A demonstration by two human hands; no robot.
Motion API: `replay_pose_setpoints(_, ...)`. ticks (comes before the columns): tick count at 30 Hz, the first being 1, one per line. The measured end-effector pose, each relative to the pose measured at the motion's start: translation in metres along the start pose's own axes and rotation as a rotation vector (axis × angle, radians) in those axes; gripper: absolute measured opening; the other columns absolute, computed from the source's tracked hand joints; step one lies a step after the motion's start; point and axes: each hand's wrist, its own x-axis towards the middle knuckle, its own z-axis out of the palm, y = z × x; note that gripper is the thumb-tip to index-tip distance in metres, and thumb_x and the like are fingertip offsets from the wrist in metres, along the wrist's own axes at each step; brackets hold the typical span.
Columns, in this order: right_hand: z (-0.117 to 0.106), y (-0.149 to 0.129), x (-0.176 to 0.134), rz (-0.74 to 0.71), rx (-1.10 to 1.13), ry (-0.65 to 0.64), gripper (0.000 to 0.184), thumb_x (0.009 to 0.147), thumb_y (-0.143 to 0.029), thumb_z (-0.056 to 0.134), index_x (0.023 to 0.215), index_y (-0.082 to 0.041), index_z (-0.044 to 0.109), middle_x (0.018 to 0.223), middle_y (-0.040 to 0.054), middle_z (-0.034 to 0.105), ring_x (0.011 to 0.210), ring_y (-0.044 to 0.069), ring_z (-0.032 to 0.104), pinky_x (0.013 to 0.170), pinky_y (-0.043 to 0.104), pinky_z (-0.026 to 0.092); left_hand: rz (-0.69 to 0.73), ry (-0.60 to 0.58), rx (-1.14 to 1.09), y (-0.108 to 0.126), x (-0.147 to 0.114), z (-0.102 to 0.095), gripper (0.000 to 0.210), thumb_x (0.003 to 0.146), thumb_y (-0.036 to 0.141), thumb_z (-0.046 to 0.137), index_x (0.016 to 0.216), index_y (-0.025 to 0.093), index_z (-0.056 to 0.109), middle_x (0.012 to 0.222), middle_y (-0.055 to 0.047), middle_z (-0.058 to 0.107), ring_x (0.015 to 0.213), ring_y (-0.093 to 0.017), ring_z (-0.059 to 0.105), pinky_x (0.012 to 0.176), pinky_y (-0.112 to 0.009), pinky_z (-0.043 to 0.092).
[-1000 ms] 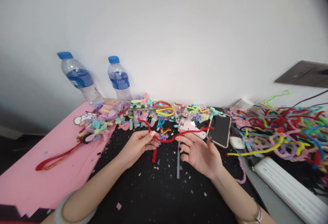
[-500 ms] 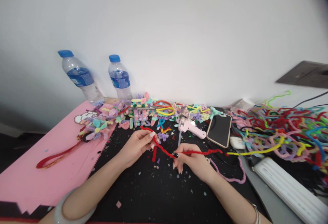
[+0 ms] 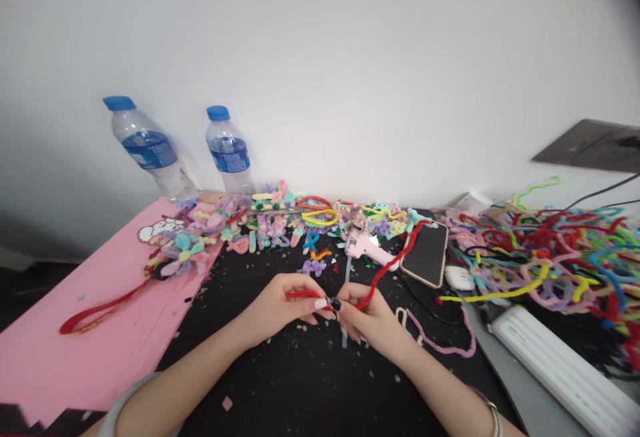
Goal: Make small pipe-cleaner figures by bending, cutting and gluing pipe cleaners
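Note:
A fuzzy red pipe cleaner (image 3: 376, 281) runs between my two hands over the black table top. My left hand (image 3: 293, 307) pinches it near one end, thumb and fingers closed. Right beside it, my right hand (image 3: 363, 313) is closed on the same pipe cleaner, fingertips almost touching those of the left. From the right hand the long free part bends up and to the right, passing in front of a pink glue gun (image 3: 370, 248). The stretch between the fingertips is mostly hidden by my thumbs.
Behind lie many small pipe-cleaner pieces, scissors (image 3: 280, 211) and a phone (image 3: 425, 253). A tangled heap of pipe cleaners (image 3: 555, 243) and a white power bank-like block (image 3: 560, 363) are right. Pink sheets (image 3: 110, 277) and two water bottles (image 3: 230, 150) are left.
My left hand has moved right and slightly down, closing the gap to my right hand. The pipe cleaner's free part has swung from lying rightward to pointing up.

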Motion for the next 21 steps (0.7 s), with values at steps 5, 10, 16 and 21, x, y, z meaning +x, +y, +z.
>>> replay_pose_setpoints(5,0.003,0.0,-0.004,-0.212,-0.382,0.177,0.029,0.086,-0.029,0.045,0.06,-0.018,0.044,0.049,-0.0046,0.041,0.045,0.007,0.037,0.044,0.02,0.03,0.062,0.11,0.105,-0.002,0.0,0.006,0.022,0.079,0.035,0.059,0.084,0.013,0.059,0.061,-0.002,0.063,0.056,-0.012,0.06,0.051,-0.022,0.048)
replay_pose_setpoints(10,0.003,0.001,-0.005,-0.34,-0.618,0.4,0.027,0.086,-0.025,0.044,0.06,-0.019,0.04,0.05,-0.0057,0.035,0.046,0.008,0.033,0.046,0.021,0.026,0.021,0.081,0.058,-0.005,0.003,0.009,0.028,0.078,0.04,0.059,0.073,0.014,0.05,0.054,0.003,0.054,0.042,-0.007,0.049,0.042,-0.018,0.039)
replay_pose_setpoints(16,0.005,0.0,-0.005,-0.381,-0.629,0.459,0.024,0.087,-0.024,0.043,0.064,-0.019,0.041,0.052,-0.006,0.035,0.047,0.008,0.034,0.045,0.02,0.026,-0.016,-0.003,0.062,-0.007,0.004,0.01,0.029,0.075,0.039,0.062,0.073,0.014,0.047,0.057,0.004,0.052,0.038,-0.004,0.043,0.038,-0.016,0.033)
replay_pose_setpoints(21,0.011,0.0,-0.006,-0.428,-0.679,0.275,0.02,0.086,-0.02,0.043,0.066,-0.019,0.042,0.054,-0.0057,0.038,0.047,0.008,0.036,0.048,0.02,0.028,0.053,-0.037,0.146,-0.005,0.0,0.012,0.03,0.084,0.043,0.048,0.074,0.015,0.047,0.057,0.004,0.049,0.04,-0.005,0.042,0.04,-0.017,0.033)
